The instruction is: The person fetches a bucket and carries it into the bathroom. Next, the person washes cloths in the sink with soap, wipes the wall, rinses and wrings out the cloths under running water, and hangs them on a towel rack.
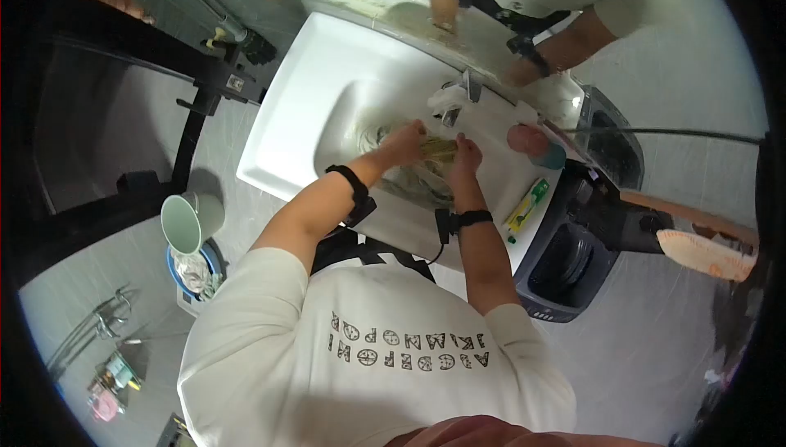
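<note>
Over the basin of a white sink [282, 107], both my hands hold a limp yellow-green bundle [438, 150], whose kind I cannot make out. My left hand [399, 145] is closed around its left side. My right hand [465, 158] grips the right end with bent fingers. Below them in the basin lies something wet and see-through, partly hidden by my hands and wrists. A metal faucet [449, 114] with whitish material around it stands just behind my hands.
On the sink's right ledge are a green-and-yellow package [527, 208] and a pink round item [528, 140]. A dark bin-like container [565, 271] stands to the right. At left are a pale green bucket [184, 224] and a blue basin [214, 260] with cloth. A mirror [393, 5] backs the sink.
</note>
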`<move>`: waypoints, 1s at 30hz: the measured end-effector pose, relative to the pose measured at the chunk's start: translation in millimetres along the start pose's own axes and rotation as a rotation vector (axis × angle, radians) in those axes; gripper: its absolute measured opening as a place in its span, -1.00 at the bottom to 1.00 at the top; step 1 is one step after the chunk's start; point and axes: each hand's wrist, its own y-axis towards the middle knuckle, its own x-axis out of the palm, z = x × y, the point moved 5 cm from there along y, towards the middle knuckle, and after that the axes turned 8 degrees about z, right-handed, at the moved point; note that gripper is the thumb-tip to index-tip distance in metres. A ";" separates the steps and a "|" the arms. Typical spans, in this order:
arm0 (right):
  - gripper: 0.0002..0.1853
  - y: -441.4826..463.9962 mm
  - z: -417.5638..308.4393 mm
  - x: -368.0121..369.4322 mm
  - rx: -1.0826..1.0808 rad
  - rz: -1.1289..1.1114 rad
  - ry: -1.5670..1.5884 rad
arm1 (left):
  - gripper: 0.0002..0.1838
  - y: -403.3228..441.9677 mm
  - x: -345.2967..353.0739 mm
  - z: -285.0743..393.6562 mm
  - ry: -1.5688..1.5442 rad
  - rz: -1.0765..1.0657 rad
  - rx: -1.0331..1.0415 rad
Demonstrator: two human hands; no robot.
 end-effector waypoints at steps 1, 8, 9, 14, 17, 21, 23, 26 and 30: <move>-0.52 -7.0 -21.4 -9.0 -0.268 0.068 -0.284 | -0.37 1.5 -0.8 -17.9 -0.325 -0.106 -0.162; -0.64 -31.6 -60.9 -42.8 -0.647 0.260 -0.763 | -0.31 -21.1 -17.8 -38.0 -0.819 -0.089 -0.709; -0.64 -25.9 -56.6 -44.1 -0.647 0.269 -0.763 | -0.38 -16.3 -8.9 -54.8 -0.762 -0.024 -0.757; -0.58 19.7 48.6 -31.3 -0.841 0.282 -1.348 | -0.56 -5.4 43.4 -75.7 -0.485 0.106 -0.631; -0.53 22.4 66.5 -16.8 -0.575 -0.043 -1.458 | -0.53 3.4 53.5 -73.3 -0.282 0.070 -0.509; -0.56 5.4 27.4 -32.9 -0.292 0.084 -1.295 | -0.47 -1.5 52.9 -46.3 0.374 0.073 0.015; -0.56 22.7 62.3 -27.0 -0.493 0.088 -1.307 | -0.52 -5.7 69.9 -60.8 0.374 0.048 0.034; -0.57 42.7 56.0 -34.8 -0.645 0.157 -1.334 | -0.60 3.3 79.2 -67.9 0.389 -0.138 -0.042; -0.41 7.8 18.9 -30.7 -0.462 0.109 -1.281 | -0.69 19.6 96.1 -100.4 0.133 -0.423 -0.525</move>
